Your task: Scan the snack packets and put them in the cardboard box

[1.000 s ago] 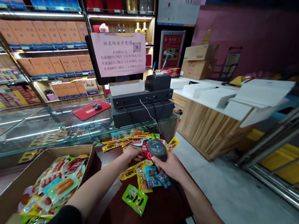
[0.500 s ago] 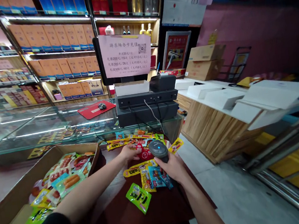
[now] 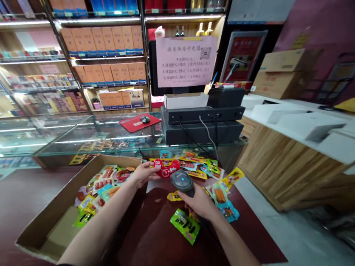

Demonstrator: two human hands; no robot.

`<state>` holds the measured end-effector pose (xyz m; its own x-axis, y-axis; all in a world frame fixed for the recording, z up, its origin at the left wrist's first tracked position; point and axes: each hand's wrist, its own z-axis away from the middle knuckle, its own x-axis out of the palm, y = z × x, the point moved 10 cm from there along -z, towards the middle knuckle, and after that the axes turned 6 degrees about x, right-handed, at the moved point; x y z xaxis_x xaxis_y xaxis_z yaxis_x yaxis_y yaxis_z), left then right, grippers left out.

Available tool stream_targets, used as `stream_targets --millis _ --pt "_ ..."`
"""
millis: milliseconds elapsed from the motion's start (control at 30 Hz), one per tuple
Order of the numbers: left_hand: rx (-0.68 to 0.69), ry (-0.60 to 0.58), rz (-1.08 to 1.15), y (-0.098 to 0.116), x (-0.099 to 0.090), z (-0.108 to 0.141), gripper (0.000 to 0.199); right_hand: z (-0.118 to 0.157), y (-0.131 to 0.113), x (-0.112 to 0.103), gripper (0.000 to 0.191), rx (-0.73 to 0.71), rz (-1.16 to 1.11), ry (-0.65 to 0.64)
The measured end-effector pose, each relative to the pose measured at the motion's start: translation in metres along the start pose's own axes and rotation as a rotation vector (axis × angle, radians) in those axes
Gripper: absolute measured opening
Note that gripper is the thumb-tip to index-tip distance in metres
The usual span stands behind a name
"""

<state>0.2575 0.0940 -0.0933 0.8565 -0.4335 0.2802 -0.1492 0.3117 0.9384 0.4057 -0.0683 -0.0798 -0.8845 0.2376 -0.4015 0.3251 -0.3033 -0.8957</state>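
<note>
Pinched in my left hand [image 3: 143, 173], the red packet [image 3: 166, 170] has shifted toward the box's [image 3: 57, 206] far right corner, beside the scanner [image 3: 182, 182] gripped in my right hand [image 3: 201, 203].

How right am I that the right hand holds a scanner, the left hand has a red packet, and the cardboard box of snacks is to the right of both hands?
The box's side is wrong: the head view shows the cardboard box to the left. The rest stands: the right hand holds a scanner, the left hand a red packet.
</note>
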Motion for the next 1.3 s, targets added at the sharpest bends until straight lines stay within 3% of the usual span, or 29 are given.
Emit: stream_targets --millis 333,1067,1200,1300 --pt "-0.006 -0.013 -0.013 -0.002 0.002 -0.003 0.038 0.005 -0.006 -0.010 0.031 -0.009 -0.001 0.064" --pt "-0.006 -0.012 -0.012 0.002 0.003 0.002 0.039 0.005 -0.010 -0.009 0.029 -0.033 -0.016 0.046" --pt "0.024 -0.003 -0.017 0.016 -0.007 0.008 0.039 -0.002 -0.017 -0.001 0.032 -0.047 0.001 0.009" --pt "0.076 0.028 -0.010 0.041 -0.034 0.019 0.039 -0.010 -0.031 0.013 0.031 -0.066 0.011 -0.037"
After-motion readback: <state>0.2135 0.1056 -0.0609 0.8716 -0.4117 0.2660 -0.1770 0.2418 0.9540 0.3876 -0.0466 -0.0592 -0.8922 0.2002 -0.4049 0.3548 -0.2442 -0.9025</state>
